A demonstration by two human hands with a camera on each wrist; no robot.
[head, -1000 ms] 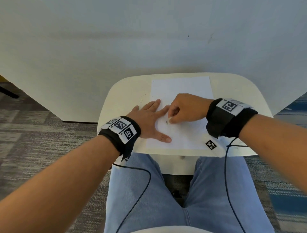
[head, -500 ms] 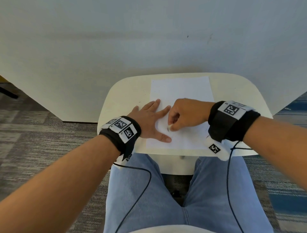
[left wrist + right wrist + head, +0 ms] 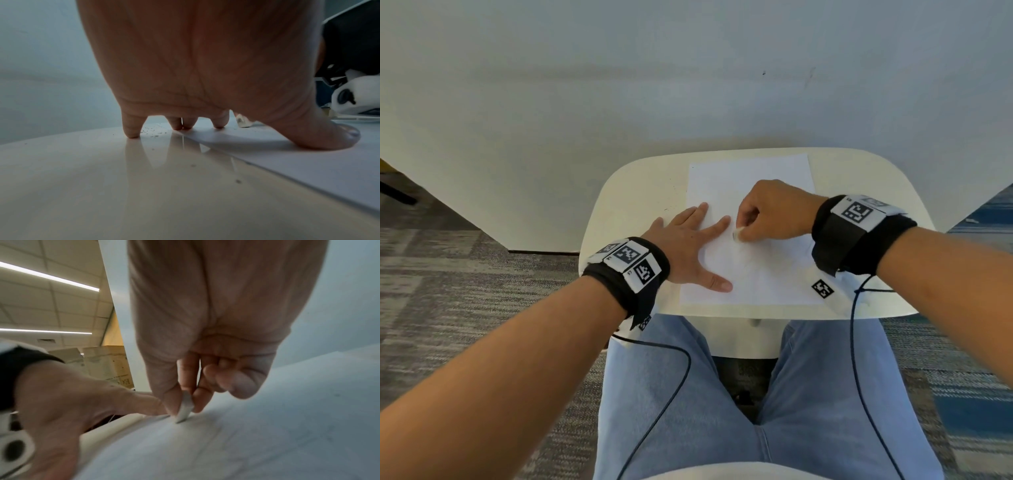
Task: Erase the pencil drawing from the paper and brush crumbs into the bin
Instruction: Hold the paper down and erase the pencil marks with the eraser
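Observation:
A white sheet of paper lies on the small cream table, with faint pencil lines near its middle. My left hand lies flat with spread fingers, pressing the paper's left edge; the little finger is on the bare tabletop. My right hand pinches a small white eraser between thumb and index finger, its tip on the paper just right of my left index finger. The right wrist view shows the eraser touching the paper. Dark crumbs dot the tabletop beyond my left fingertips.
A pale wall rises directly behind the table. Grey patterned carpet lies on both sides. My legs in blue jeans are under the near table edge. Cables hang from both wristbands. No bin is in view.
My right hand with the eraser has moved back up the sheet, away from me, after a stroke toward me. The left hand stays put on the paper.

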